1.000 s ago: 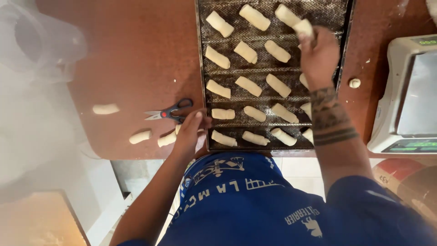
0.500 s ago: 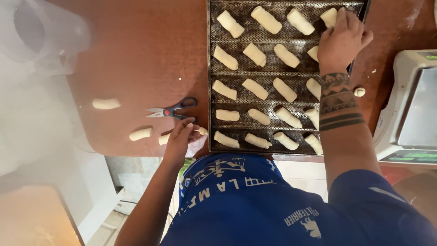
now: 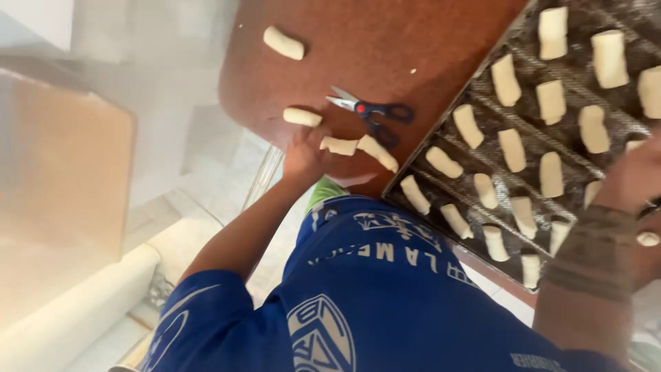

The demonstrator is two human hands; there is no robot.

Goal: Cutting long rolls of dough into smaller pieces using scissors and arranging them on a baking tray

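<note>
Dough pieces, pale and finger-shaped, lie at the near edge of the brown table, and my left hand rests against them there, fingers curled over the table's edge and touching the nearest piece; whether I have actually gripped one I cannot tell, since the hand is blurred and partly tucked under the edge. Two of these pieces lie end to end just beside my fingers, a third sits a little further left near the table's rim, and a fourth lies well apart towards the far side. Just beyond the pieces at my hand lie scissors with dark blue handles, a red dot at the pivot and the blades pointing left. To the right stands a dark perforated baking tray, set at a slant in the view, with many more dough pieces lined up in its grooves in rows. My right hand is over the tray's near right part, at the frame's edge, with a banded tattoo on the wrist below it; its fingers are out of sight, so I cannot tell if they are loose or holding dough. My blue shirt fills the foreground.
</note>
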